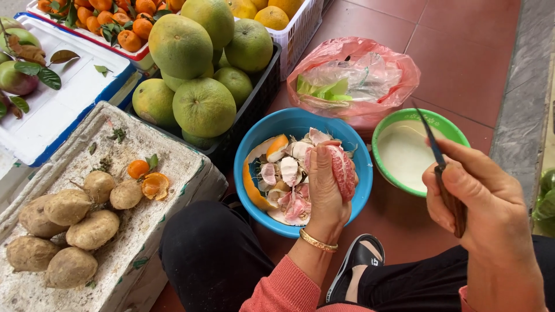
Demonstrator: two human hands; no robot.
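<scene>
The left hand (325, 190) has its fingers (317, 164) curled tight around a pink peeled pomelo segment (343, 171), held just above the round blue plastic bowl (300, 123) of peel and pith scraps. The right hand (477, 199) is closed in a fist around the brown handle of a thin dark-bladed knife (440, 167), blade pointing up and away over the green-rimmed bowl of white liquid (411, 151). Beyond the fingers lie a pink plastic bag (352, 78) and a black crate of large green pomelos (203, 69). Left of them, 1 white foam box (173, 179) carries brown tubers (69, 228). The floor (462, 40) is red tile.
</scene>
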